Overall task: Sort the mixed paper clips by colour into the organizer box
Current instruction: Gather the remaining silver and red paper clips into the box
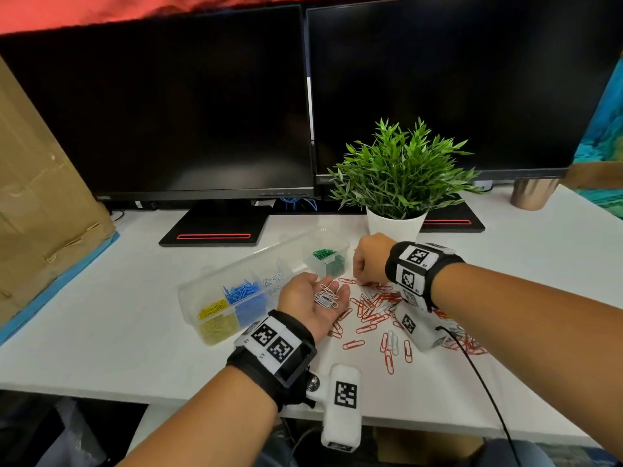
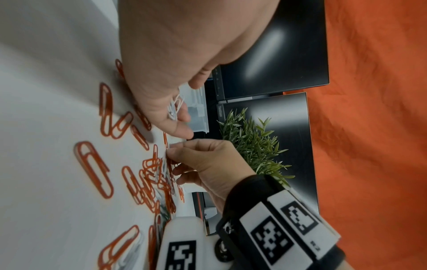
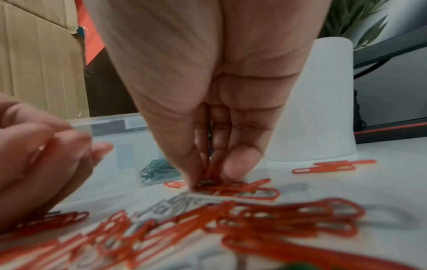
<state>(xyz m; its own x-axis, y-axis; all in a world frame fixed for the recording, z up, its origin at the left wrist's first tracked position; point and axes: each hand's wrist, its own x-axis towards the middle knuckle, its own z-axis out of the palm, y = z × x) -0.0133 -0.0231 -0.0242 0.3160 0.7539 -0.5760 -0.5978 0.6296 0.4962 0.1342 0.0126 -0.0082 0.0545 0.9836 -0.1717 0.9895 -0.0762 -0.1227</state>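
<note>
Now | left hand [image 1: 308,299] cupped open, carrying white clips [image 1: 325,295] | right hand [image 1: 370,258] fingers pinching among red clips [image 1: 372,310] | monitors: two

A clear plastic organizer box [image 1: 188,291] lies slantwise on the white desk [image 1: 101,315], its compartments holding yellow clips [image 1: 212,311], blue clips [image 1: 242,291], white clips [image 1: 274,278] and green clips [image 1: 323,254]. Loose red paper clips [image 1: 371,315] lie scattered beside it. A bunch of white paper clips [image 1: 325,296] rests in an upturned palm.
</note>
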